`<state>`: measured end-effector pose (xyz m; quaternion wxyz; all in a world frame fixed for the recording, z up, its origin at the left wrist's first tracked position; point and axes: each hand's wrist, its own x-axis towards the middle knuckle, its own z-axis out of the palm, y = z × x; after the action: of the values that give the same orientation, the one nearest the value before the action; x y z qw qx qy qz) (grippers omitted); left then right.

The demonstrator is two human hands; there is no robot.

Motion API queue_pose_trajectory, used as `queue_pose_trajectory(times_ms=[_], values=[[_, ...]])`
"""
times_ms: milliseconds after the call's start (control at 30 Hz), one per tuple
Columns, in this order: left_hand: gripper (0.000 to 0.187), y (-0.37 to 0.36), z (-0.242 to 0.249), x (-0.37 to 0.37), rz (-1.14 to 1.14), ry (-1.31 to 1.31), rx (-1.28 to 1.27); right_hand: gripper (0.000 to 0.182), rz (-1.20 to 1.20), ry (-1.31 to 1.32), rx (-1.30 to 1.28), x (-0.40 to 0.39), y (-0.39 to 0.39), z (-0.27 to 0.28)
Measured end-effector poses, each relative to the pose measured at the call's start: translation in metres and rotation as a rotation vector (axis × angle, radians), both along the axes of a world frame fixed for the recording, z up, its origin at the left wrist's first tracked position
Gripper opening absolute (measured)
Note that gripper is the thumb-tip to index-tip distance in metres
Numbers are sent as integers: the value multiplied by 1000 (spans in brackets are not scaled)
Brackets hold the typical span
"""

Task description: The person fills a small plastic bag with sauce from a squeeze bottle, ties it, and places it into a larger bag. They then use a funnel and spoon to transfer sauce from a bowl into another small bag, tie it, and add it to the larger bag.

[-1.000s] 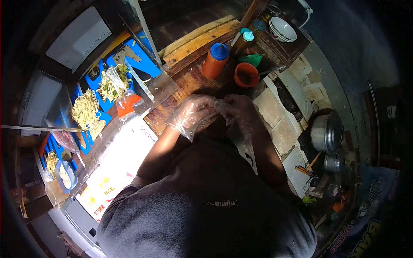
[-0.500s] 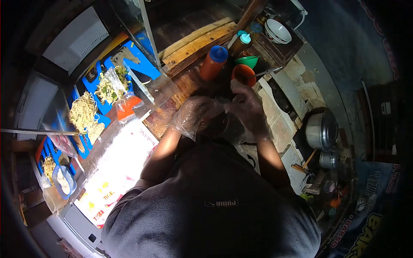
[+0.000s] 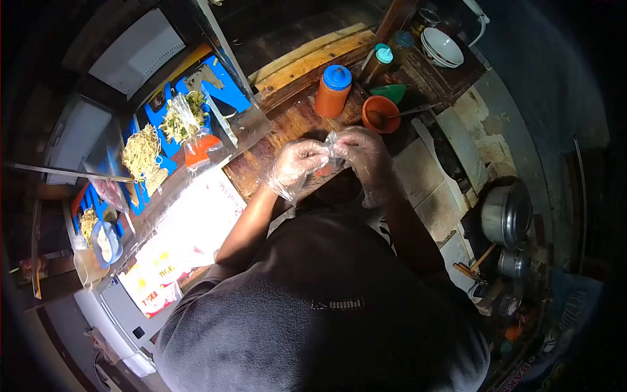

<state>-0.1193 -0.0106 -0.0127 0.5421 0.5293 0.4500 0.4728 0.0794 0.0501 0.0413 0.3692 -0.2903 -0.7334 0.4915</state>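
Observation:
Both hands wear thin clear plastic gloves and meet in front of my chest, at the near edge of the wooden counter (image 3: 287,130). My left hand (image 3: 297,166) pinches one side of a small clear plastic bag (image 3: 325,171), which shows a reddish tint below the fingers. On the other side my right hand (image 3: 364,159) grips the bag's gathered top, with its fingertips almost touching the left ones. Just beyond them stand an orange bottle with a blue cap (image 3: 333,95) and an orange bowl (image 3: 379,115) with a spoon in it.
To the left, noodles (image 3: 142,153), greens (image 3: 183,117) and a bag of orange-red sauce (image 3: 200,149) lie behind a brightly lit printed sheet (image 3: 189,219). White bowls (image 3: 441,48) are stacked at the back right. A metal pot (image 3: 506,215) stands at the right.
My hands have drawn closer together at the bag, and its reddish part now shows more clearly. The whole view has shifted slightly with my head.

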Motion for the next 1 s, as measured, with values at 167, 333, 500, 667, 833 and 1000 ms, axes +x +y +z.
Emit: queue_pose_trajectory(times_ms=[167,333,500,667,833,1000], values=[[16,3,6,6,30,-78,-30,11,-67,66,95,4,5,1],[18,3,15,11,32,-175,-51,35,-92,364,-286,15,3,-7],[18,1,20,15,47,-123,-65,22,149,304,-428,8,8,-14],[25,0,12,15,114,108,125,22,145,9,-201,10,13,13],[36,-3,44,36,82,-331,-45,24,195,-168,-258,7,22,27],[26,17,26,33,-42,-135,-155,20,95,-182,53,-1,32,26]])
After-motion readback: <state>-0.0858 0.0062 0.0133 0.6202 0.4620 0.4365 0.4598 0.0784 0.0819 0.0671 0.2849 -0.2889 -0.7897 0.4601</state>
